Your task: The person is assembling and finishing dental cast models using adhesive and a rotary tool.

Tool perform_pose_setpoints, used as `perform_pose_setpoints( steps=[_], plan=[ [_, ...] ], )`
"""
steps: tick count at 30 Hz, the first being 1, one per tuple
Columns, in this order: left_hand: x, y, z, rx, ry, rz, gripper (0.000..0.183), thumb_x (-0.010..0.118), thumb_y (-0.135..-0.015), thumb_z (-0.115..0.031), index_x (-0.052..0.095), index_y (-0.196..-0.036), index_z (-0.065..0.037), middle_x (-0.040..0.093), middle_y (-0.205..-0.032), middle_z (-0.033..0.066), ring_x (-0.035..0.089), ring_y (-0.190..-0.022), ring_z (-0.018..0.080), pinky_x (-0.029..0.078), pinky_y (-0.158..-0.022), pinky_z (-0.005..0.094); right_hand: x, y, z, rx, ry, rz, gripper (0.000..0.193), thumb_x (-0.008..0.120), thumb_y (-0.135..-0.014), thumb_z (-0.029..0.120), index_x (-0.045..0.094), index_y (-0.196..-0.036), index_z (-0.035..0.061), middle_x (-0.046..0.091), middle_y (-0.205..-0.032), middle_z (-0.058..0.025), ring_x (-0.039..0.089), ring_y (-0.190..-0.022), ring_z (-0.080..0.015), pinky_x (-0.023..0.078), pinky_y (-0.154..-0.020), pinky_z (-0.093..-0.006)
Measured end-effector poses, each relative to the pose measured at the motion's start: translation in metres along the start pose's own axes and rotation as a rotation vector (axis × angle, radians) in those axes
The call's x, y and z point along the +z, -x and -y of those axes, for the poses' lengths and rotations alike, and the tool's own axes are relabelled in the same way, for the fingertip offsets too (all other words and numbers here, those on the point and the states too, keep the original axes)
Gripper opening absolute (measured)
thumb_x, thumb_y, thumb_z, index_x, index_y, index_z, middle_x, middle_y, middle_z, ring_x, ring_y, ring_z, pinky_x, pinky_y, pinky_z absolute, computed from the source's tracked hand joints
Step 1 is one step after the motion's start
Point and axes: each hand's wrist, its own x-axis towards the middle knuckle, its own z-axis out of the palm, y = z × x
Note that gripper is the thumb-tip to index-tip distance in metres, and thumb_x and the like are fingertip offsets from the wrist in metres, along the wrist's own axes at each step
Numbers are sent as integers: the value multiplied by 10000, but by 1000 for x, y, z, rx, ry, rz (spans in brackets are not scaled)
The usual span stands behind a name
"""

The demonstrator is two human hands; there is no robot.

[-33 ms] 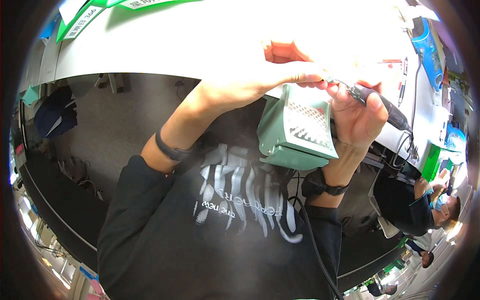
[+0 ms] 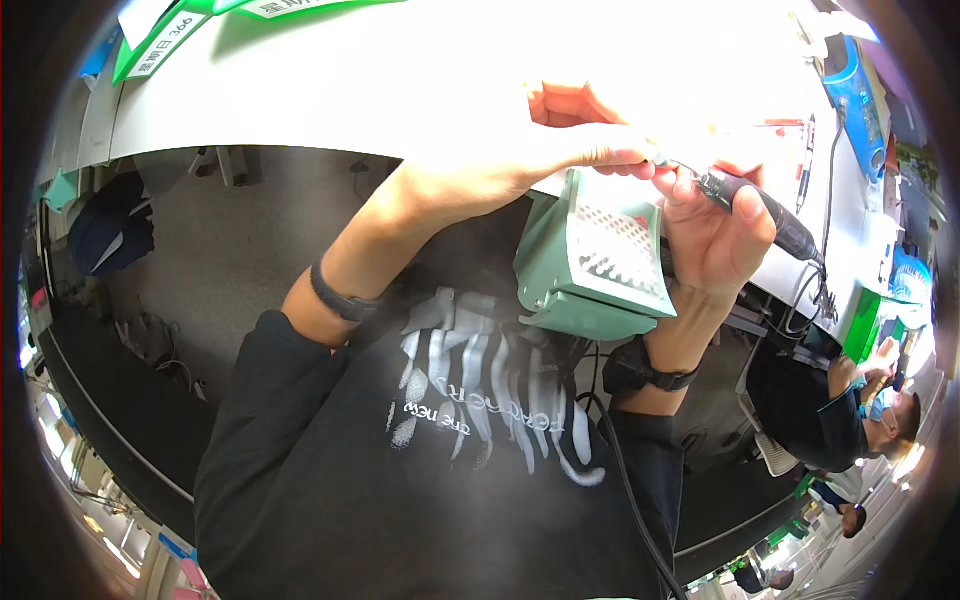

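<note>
My left hand (image 2: 555,145) reaches over the white table edge, its thumb and index finger pinched on a small pale piece (image 2: 660,159). Much of that piece is hidden by fingertips and washed out by bright light. A black corded rotary handpiece (image 2: 785,230) lies in my right hand (image 2: 712,240), gripped between thumb and fingers. Its thin metal tip points left and meets or nearly meets the pale piece; I cannot tell which. Just below both hands is a light green box (image 2: 590,315) with a perforated sloping panel (image 2: 615,245).
The white table (image 2: 300,110) glares strongly. A blue control unit (image 2: 858,110) with a cable stands at the right, near a pen (image 2: 804,180). Green bins (image 2: 165,45) sit at the far left. A masked person (image 2: 815,410) in dark clothes works at the right.
</note>
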Motion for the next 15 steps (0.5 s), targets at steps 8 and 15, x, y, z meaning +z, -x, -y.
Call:
perform_pose_setpoints(
  steps=[8, 15],
  plan=[
    [-1, 1, 1, 13, -11, 4, 181, 679, -948, -116, 674, -1066, 21, 738, -992, 141, 714, -972, 213, 561, -907, 334, 1, -1, 0, 11, 42, -5, 318, 562, -856, 71, 536, -1139, -72, 670, -1023, -239, 713, -928, -430, 532, -977, -607],
    [-5, 1, 4, 66, -26, 30, 189, 668, -957, -115, 659, -1092, 17, 730, -1014, 133, 713, -980, 209, 559, -918, 331, 3, -7, -1, 21, -16, 42, 309, 572, -856, 82, 550, -1116, -82, 678, -1014, -255, 704, -934, -463, 555, -957, -579]
  ],
)
